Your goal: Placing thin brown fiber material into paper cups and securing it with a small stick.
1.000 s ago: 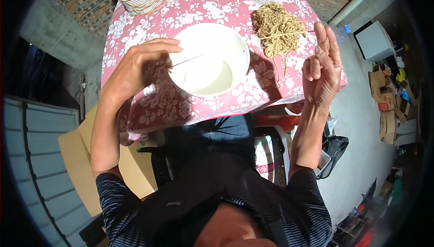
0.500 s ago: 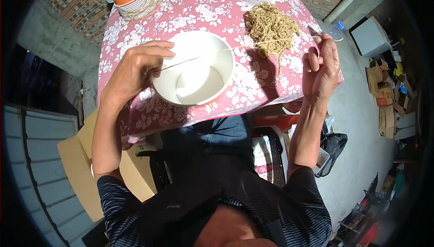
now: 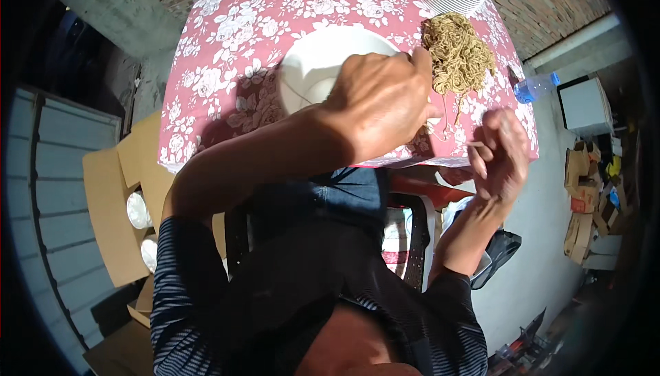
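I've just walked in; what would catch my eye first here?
Probably the bare left hand, in the middle, partly hiding a round, open white tub. To the tub's right lies a tangled heap of tan yarn, on a pink tablecloth with white flowers. The bare right hand is at the cloth's near right corner.

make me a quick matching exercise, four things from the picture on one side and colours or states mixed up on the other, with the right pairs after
Things:
1. left hand
2. bowl
3. yarn heap
4. bottle

Colours and states:
A. tan and tangled, on the flowered tablecloth
B. see-through, bluish, with a blue cap
C. back toward the camera, hiding part of something white
D. white, partly hidden from view

Right pairs: 1-C, 2-D, 3-A, 4-B
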`<state>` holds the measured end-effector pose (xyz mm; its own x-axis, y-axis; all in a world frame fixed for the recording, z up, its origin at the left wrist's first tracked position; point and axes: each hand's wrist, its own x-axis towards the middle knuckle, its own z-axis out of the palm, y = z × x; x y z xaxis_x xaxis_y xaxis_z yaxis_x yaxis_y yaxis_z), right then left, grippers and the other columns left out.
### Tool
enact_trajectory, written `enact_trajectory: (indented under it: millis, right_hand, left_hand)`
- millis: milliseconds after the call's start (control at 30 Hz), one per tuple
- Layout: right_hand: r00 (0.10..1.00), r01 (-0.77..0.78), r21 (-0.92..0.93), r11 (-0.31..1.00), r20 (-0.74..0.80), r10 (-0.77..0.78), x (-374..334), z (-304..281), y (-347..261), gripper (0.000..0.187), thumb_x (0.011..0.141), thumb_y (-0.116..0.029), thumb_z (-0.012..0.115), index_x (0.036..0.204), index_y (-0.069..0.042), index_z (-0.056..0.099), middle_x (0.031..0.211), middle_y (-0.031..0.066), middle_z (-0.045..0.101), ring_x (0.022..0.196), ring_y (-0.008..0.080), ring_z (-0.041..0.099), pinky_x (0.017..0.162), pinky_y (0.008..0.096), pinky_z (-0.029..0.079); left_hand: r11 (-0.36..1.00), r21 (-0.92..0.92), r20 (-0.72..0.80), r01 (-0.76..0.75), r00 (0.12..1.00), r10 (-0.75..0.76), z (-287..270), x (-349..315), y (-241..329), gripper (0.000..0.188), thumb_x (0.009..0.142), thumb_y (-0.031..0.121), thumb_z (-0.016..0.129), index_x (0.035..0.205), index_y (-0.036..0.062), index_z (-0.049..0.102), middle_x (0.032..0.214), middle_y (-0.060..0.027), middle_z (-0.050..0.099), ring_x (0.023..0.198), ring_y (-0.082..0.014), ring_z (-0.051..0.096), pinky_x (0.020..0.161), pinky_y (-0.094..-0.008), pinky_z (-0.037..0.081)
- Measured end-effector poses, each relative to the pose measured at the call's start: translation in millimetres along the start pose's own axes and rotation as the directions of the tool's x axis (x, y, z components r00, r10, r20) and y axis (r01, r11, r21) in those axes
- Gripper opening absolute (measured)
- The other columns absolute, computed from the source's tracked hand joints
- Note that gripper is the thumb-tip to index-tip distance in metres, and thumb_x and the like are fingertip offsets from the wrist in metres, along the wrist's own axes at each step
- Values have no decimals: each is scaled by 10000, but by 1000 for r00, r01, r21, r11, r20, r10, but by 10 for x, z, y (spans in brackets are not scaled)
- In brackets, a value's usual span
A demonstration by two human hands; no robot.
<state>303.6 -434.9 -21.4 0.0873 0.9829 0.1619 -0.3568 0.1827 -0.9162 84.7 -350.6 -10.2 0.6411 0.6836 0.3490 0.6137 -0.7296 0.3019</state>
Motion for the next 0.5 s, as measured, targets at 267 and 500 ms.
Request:
enact_trajectory:
  millis: [267, 500]
  right_hand:
    - [864, 75, 307, 949, 456, -215, -409, -18, -13, 281, 1008, -143, 597, 811, 41, 518, 575, 79, 486, 369, 108, 371, 334, 240, 271]
    - [960, -264, 14, 964, 102, 261, -157, 355, 571, 273, 1046, -200, 602, 961, 46, 683, 565, -33, 450, 432, 47, 336, 408, 235, 248]
  left_hand:
    - [992, 84, 27, -97, 995, 95, -82, -258, -135, 408, 906, 92, 695, 1196, -156, 552, 660, -94, 617, 536, -215, 619, 490, -334, 504]
    - [997, 81, 164, 4, 986, -17, -440, -647, -408, 559, 811, 92, 771, 1302, -23, 528, 810, -141, 702, 693, -324, 713, 617, -379, 559]
